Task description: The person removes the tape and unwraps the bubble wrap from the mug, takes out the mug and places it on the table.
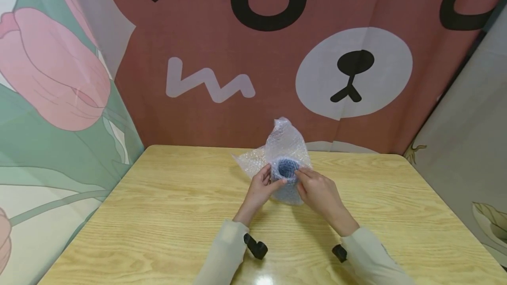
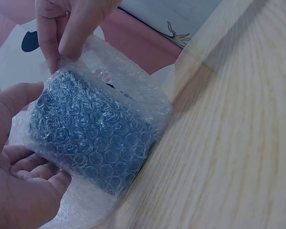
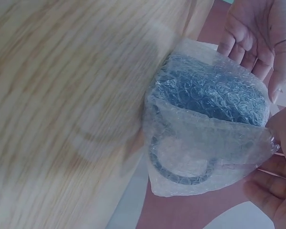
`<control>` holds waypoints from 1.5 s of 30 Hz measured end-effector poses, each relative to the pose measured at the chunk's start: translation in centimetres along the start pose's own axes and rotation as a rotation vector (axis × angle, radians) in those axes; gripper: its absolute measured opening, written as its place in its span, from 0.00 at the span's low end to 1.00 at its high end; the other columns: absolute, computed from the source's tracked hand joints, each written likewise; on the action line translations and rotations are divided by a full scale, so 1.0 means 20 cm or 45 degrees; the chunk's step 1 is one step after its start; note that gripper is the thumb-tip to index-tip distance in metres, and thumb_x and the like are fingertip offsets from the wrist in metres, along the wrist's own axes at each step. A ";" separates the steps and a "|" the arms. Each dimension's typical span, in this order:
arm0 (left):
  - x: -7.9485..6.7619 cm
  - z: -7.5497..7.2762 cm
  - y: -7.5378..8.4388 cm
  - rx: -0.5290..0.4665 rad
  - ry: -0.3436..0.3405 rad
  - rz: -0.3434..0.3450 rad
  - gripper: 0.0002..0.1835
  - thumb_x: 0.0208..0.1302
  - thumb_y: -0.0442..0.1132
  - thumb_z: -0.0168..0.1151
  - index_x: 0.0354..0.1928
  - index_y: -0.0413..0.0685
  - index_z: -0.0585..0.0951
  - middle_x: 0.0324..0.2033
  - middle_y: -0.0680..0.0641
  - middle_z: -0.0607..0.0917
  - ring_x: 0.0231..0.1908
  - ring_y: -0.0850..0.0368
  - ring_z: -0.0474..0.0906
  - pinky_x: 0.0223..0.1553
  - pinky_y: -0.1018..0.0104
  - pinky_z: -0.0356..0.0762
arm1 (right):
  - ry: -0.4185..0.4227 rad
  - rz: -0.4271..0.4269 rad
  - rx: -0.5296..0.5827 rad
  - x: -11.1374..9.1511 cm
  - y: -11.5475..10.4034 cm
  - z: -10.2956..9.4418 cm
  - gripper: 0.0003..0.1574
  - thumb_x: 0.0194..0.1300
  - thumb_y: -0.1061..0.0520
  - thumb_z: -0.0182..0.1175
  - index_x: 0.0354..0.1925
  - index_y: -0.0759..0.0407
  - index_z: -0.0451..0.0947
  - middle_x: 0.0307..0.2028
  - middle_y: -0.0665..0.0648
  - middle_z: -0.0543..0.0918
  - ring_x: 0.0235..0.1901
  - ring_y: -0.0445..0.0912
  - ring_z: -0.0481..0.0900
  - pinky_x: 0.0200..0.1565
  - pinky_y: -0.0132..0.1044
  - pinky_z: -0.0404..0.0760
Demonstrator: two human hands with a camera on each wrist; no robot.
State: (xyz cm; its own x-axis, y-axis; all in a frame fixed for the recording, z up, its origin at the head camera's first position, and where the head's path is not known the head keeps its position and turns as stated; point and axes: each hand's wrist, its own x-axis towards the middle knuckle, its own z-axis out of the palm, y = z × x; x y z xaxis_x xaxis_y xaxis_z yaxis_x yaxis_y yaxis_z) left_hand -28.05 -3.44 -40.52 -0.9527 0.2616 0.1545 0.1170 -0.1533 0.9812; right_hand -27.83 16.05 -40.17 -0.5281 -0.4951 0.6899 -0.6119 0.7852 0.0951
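Observation:
A blue mug (image 1: 288, 168) stands on the table wrapped in clear bubble wrap (image 1: 283, 140), its open mouth facing up toward the head camera. Through the plastic, the right wrist view shows the mug's looped handle (image 3: 181, 180) on its right side. My left hand (image 1: 258, 191) holds the mug's left side, thumb near the rim and fingers lower around the wall, as the left wrist view shows. At the rim on the right, my right hand (image 1: 321, 191) pinches the wrap between thumb and fingers. A loose sheet of wrap rises behind the mug and spreads to the left.
The wooden table (image 1: 178, 214) extends on both sides of the hands. Behind it hangs a printed cloth (image 1: 214, 122) with a bear face, and a flowered cloth (image 1: 51, 153) hangs at the left. Each wrist wears a black camera mount (image 1: 256, 247).

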 end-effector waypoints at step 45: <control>0.00 0.00 -0.01 0.030 0.006 0.013 0.40 0.65 0.30 0.62 0.71 0.26 0.51 0.69 0.29 0.56 0.69 0.39 0.52 0.68 0.54 0.54 | 0.262 0.127 0.084 -0.01 -0.01 0.02 0.08 0.50 0.70 0.71 0.32 0.67 0.83 0.27 0.63 0.85 0.21 0.54 0.83 0.18 0.46 0.81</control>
State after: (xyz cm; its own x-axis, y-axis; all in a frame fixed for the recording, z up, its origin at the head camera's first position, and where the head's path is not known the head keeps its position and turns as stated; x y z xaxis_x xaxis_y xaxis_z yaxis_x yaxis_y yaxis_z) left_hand -28.06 -3.33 -40.66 -0.9527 0.2559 0.1642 0.1335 -0.1334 0.9820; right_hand -27.86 15.78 -40.66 -0.4610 -0.3248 0.8258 -0.6033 0.7971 -0.0233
